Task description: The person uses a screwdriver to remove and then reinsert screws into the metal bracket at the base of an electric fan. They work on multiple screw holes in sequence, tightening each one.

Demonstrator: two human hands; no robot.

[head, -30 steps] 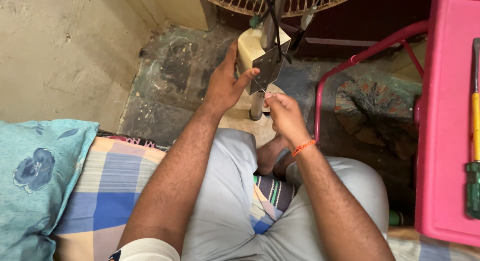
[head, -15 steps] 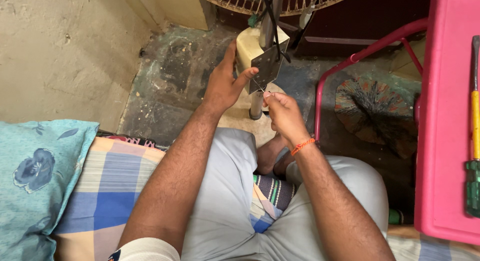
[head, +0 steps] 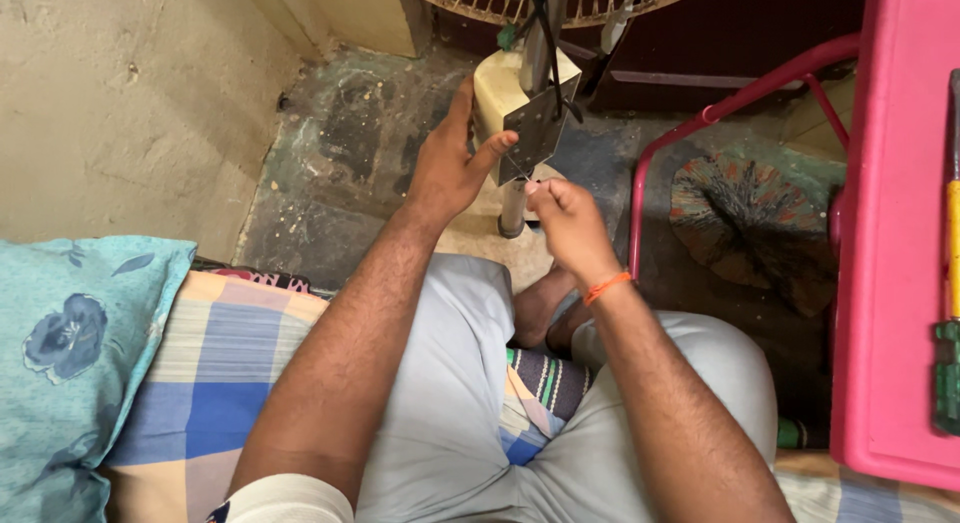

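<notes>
My left hand (head: 452,168) gripped the grey plate (head: 532,133) on the cream box (head: 497,91) at upper centre; my right hand (head: 565,215) pinched a thin wire (head: 517,170) just below it.

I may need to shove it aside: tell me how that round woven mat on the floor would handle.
The woven mat looks flat and thin, so probably light and floppy when lifted. Lying flat, it should slide rather than roll or tip. Its frayed-looking edge may snag on the rough floor.
</notes>
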